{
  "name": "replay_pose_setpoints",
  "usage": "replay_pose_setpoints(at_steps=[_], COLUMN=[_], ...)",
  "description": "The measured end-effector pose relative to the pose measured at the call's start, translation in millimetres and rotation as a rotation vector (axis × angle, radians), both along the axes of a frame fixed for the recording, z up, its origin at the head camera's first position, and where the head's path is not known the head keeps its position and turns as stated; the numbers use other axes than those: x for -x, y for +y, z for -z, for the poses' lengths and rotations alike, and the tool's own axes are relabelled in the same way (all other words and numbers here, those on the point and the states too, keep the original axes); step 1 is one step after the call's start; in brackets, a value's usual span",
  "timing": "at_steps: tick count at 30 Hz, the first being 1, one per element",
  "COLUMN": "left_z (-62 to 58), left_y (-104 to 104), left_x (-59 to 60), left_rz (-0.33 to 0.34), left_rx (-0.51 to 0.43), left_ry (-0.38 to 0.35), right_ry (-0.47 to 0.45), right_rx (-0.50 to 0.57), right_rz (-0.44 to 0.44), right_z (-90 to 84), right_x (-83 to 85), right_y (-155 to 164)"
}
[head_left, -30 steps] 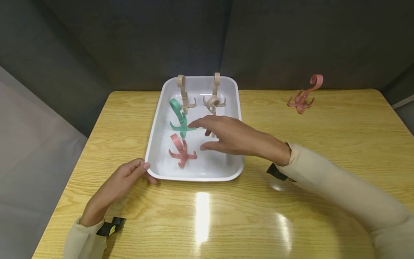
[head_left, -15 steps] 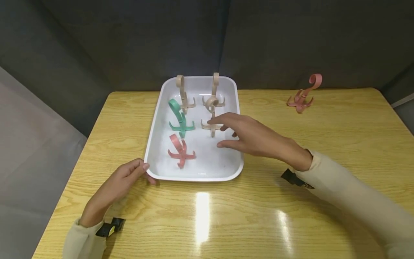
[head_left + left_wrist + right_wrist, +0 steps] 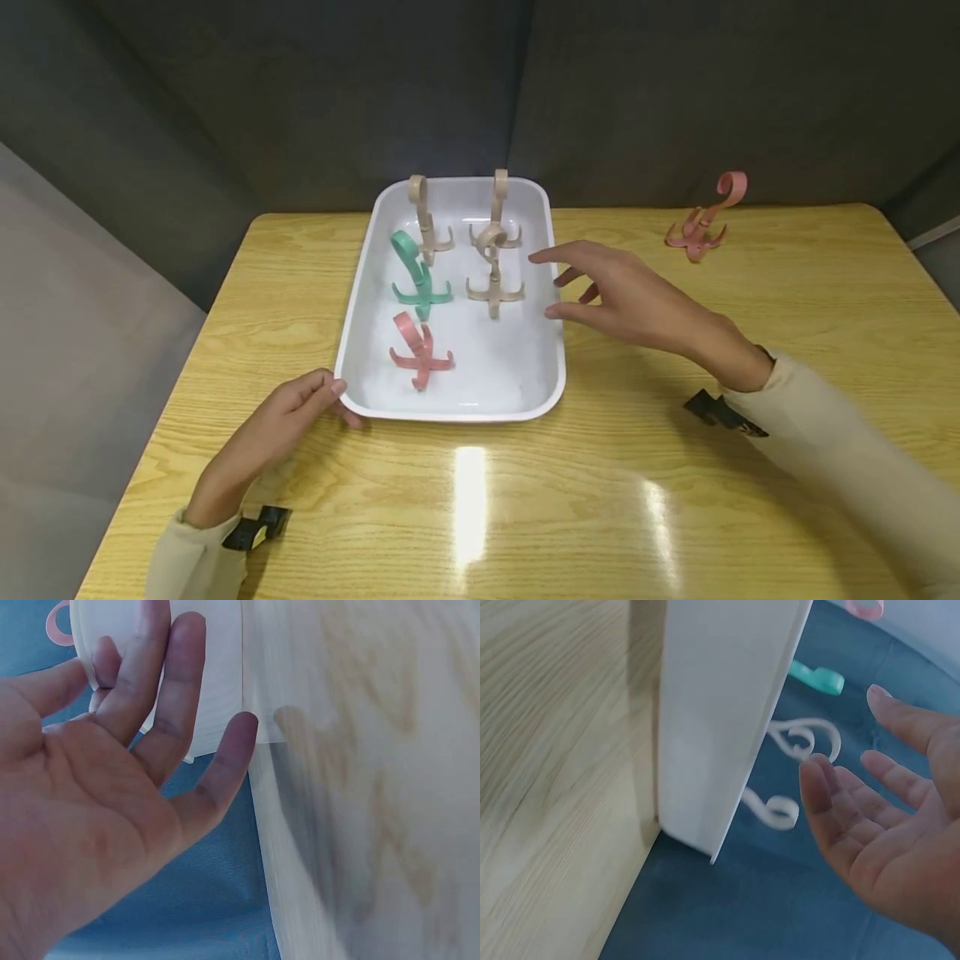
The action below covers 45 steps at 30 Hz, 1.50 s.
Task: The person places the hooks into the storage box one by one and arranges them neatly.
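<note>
On the worktop, the left hand rests with relaxed fingers touching the near corner of the white tray. In the tray stand a pink hook, a green hook and three beige hooks. The right hand, released and empty, has drawn back from over the tray to its right rim. Another pink hook stands far right.

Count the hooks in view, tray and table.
6. In the white tray: two beige hooks at the back, a green hook, a third beige hook, a pink hook. One more pink hook stands on the table, far right.
</note>
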<state>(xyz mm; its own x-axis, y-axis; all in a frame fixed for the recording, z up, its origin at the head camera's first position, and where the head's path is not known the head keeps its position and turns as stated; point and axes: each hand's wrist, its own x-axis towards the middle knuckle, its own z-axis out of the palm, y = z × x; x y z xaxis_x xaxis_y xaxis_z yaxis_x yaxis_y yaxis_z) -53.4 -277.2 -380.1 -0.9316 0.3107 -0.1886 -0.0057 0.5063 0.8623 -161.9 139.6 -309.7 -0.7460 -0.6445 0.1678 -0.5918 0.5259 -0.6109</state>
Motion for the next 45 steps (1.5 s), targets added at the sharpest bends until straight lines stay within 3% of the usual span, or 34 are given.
replay_pose_setpoints(at_steps=[14,23,41,45], left_z=[1.4,1.0,1.3,1.8], left_y=[-0.1,0.0,-0.3,-0.5], left_x=[-0.4,-0.2,0.0,-0.1], left_rz=[0.016,0.014,0.004,0.003], left_rx=[-0.033,-0.025,-0.019,-0.014], left_ry=[0.006,0.008,0.0,0.003], right_ry=[0.025,0.144,0.021,0.038], right_rx=[0.016,-0.028,0.031,0.021], right_rz=[0.195,0.282,0.402,0.412], right_z=[0.1,1.5,6.4,6.4], right_x=[22.1,30.4,46.9,50.4], right_y=[54.4,77.4,111.3,116.4])
